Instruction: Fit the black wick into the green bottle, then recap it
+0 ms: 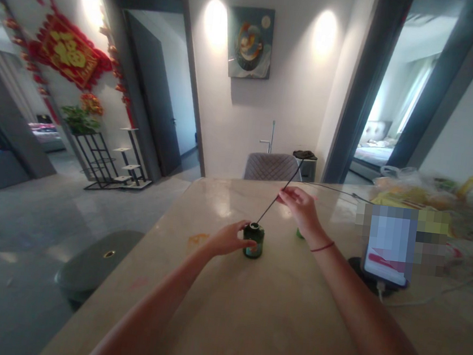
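A small dark green glass bottle [260, 238] stands upright on the table, its round mouth uncovered. My left hand [229, 239] is wrapped round it from the left, thumb across the front. Between the fingertips of my right hand [299, 204] is a thin black stick [271, 206], pinched near its middle. The stick leans up and to the right, and its lower end is at the bottle's mouth; whether it reaches inside I cannot tell. A small green object [299, 234] lies beneath my right wrist, partly hidden.
A phone [389, 240] with a white cable stands on a dark holder at the right. Plastic bags [414, 189] are piled behind it. A quilted chair [272, 168] is at the far edge and a green stool [96, 264] at the left.
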The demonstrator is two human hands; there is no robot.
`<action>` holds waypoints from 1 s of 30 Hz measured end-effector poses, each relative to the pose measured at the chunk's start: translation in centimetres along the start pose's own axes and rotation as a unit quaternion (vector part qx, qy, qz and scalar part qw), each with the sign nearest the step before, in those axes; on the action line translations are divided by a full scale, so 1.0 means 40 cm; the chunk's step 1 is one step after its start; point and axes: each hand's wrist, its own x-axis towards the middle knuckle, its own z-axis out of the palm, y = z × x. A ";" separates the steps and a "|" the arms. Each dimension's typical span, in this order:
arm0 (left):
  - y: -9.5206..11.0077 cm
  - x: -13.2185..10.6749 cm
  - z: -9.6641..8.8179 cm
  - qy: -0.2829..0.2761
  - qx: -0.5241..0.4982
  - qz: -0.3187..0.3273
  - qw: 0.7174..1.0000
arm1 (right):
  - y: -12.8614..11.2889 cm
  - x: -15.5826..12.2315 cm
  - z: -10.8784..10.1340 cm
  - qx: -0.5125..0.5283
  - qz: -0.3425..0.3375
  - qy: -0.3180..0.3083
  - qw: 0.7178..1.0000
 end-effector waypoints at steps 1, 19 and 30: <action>0.002 -0.001 0.000 -0.001 0.001 -0.001 1.000 | 0.007 -0.003 0.003 -0.011 0.000 -0.014 1.000; -0.010 0.008 0.004 -0.006 -0.007 0.029 1.000 | 0.105 -0.052 0.050 -0.162 0.068 -0.164 0.971; -0.015 0.003 0.002 -0.017 -0.007 0.046 0.999 | 0.105 -0.054 0.036 -0.200 0.087 -0.267 0.939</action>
